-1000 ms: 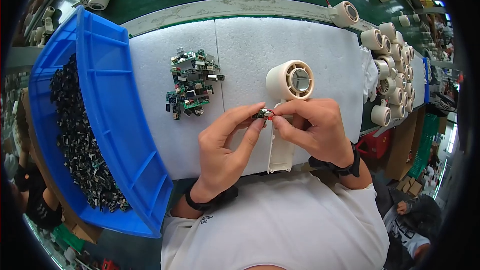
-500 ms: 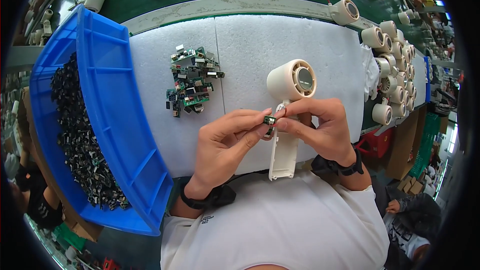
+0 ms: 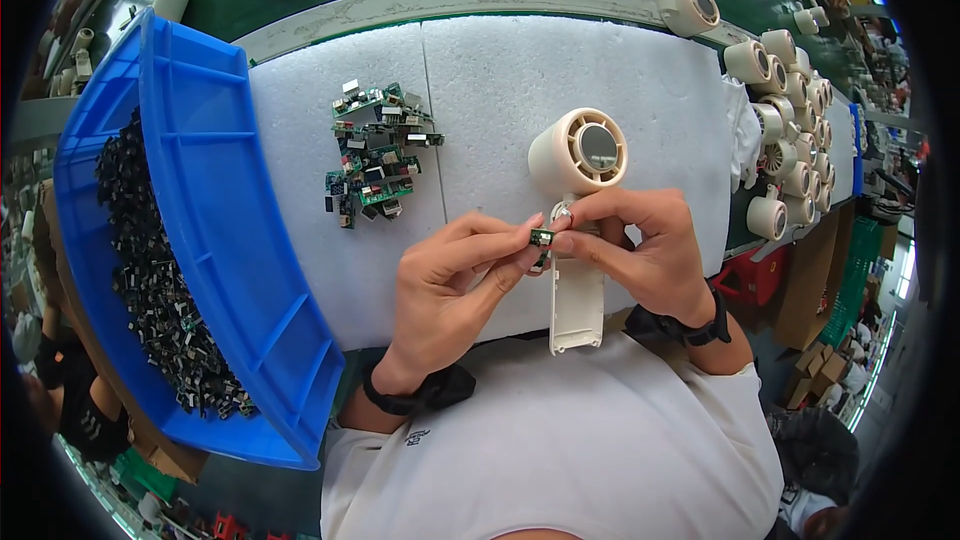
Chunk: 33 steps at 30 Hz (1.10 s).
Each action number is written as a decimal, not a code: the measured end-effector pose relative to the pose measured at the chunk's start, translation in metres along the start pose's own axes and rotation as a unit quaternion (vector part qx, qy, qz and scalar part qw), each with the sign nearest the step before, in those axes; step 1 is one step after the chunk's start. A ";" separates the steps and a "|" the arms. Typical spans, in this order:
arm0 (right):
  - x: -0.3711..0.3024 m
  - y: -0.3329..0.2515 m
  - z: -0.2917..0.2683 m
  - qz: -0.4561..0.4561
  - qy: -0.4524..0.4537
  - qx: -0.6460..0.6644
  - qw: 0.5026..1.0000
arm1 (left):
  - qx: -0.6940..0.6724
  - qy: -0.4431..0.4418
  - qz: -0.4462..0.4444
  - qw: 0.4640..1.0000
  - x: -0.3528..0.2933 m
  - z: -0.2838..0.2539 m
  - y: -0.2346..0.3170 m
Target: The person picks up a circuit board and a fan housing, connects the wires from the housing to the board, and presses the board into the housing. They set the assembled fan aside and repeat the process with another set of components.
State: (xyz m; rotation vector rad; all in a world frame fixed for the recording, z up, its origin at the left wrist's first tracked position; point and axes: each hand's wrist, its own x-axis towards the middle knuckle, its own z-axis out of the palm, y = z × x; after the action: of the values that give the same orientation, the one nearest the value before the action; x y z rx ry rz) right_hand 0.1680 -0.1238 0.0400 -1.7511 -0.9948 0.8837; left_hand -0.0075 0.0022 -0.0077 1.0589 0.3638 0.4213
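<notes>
Between thumb and fingertips my left hand [image 3: 462, 270] pinches a small green circuit board [image 3: 541, 238]. My right hand [image 3: 640, 250] is closed in a pinch right beside the board, on the thin wires [image 3: 564, 212] at the neck of a cream handheld fan. The fan's round head [image 3: 580, 152] lies on the white foam sheet beyond my hands. Its open handle shell [image 3: 577, 310] points toward me beneath my right hand. Whether the wire ends touch the board is hidden by my fingertips. To the left lies a loose pile of green circuit boards [image 3: 380, 155].
A blue bin [image 3: 215, 190] full of small dark parts [image 3: 165, 290] stands tilted at the left. Several cream fan heads [image 3: 790, 130] crowd the right side near a white cloth [image 3: 741, 135]. Another fan [image 3: 690, 10] with red wires rests on the far ledge.
The fan's handle has swung slightly to the right and its head has turned a little. Both hands keep their pinches at almost the same spot. The whole view has shifted slightly.
</notes>
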 end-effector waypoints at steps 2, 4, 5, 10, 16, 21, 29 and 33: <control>0.000 0.000 -0.001 0.011 -0.009 -0.020 1.000 | 0.025 0.008 0.006 1.000 0.000 0.001 0.001; 0.000 0.002 0.000 0.013 -0.007 -0.014 1.000 | 0.035 0.007 0.007 0.999 0.001 0.000 0.000; 0.000 0.004 0.001 0.013 -0.004 -0.010 1.000 | 0.045 0.006 0.010 0.999 0.001 0.000 0.000; 0.000 -0.001 0.001 0.004 0.007 -0.043 0.999 | 0.074 0.032 0.035 0.996 0.001 0.005 -0.002; 0.001 -0.007 -0.007 -0.052 0.007 -0.037 0.998 | 0.042 0.043 0.028 0.998 -0.002 0.007 -0.002; 0.000 -0.009 -0.013 -0.068 -0.042 -0.037 0.996 | 0.021 0.054 0.015 0.998 0.001 0.008 -0.001; 0.001 -0.016 -0.014 -0.015 -0.078 -0.039 0.996 | 0.035 0.046 0.022 0.998 0.002 0.008 -0.001; -0.001 -0.014 -0.008 0.002 -0.029 -0.049 0.998 | 0.043 0.033 0.024 0.998 0.002 0.009 -0.002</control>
State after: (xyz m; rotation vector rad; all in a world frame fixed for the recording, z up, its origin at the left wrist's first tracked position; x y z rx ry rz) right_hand 0.1716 -0.1238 0.0554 -1.8187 -1.0887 0.9072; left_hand -0.0013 -0.0046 -0.0058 1.1409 0.4177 0.4885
